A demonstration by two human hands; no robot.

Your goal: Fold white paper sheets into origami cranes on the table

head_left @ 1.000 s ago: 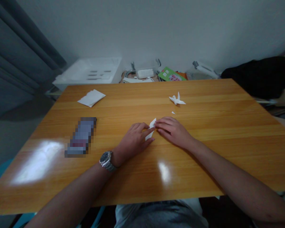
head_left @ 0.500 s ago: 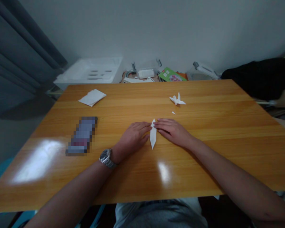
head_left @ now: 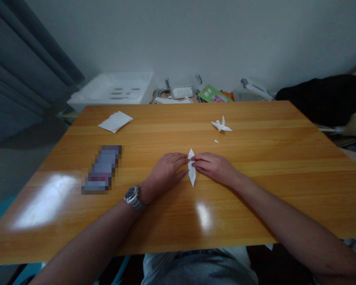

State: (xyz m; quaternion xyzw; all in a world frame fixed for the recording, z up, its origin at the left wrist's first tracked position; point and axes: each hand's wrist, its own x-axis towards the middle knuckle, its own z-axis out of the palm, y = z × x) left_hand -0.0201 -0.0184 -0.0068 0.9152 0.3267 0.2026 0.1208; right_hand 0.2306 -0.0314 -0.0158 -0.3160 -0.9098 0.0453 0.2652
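Resting on the wooden table [head_left: 255, 190] in the middle of the frame, both hands meet at a narrow folded paper [head_left: 192, 176]. This paper is white, long and pointed at both ends. It lies flat on the table, with one point toward the wall and the other toward the person.

The left hand [head_left: 167, 170] comes from the lower left and wears a metal watch [head_left: 132, 198] on the wrist. Its fingers are half curled and kept close together, and the tips of the forefinger and thumb hold the left edge of the paper in its upper part. The right hand [head_left: 216, 168] comes from the lower right. Its fingers are also bent and together, and their tips hold the right edge of the paper at the same height. The fingertips of the two hands are almost touching across the paper.

Farther up and to the right, well apart from the hands, a small paper crane [head_left: 221, 125] stands on the table, with a tiny paper scrap [head_left: 216, 141] just below it. In the upper left part of the table lies a flat white sheet [head_left: 115, 121], and left of the hands there is a blurred dark object [head_left: 102, 168]. Behind the table, by the wall, sit a white tray [head_left: 112, 90] and a green booklet [head_left: 213, 94].
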